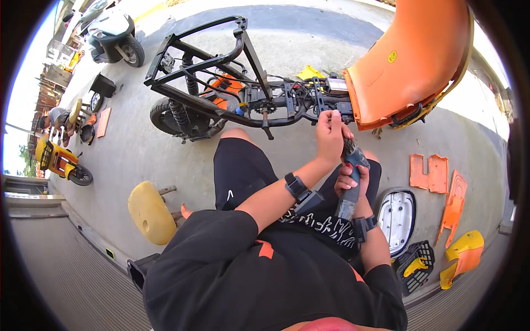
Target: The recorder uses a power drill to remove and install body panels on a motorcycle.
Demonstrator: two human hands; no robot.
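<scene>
Power tool point(349, 185): long axis near upright, over lap, head toward scooter frame point(221, 71) just ahead. Right hand point(346, 181) closed round body; left hand point(330, 135) closed at head, nearer frame.

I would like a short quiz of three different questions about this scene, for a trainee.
1. True or false: the stripped black scooter frame lies flat on its side.
2. Which hand grips the grey-and-blue power tool lower on its body? A) left hand B) right hand
3. Fill in: the curved orange plastic body panel sits at the frame's ____ end in the picture.

Key: 1 false, it stands upright; 2 B; 3 right.
</scene>
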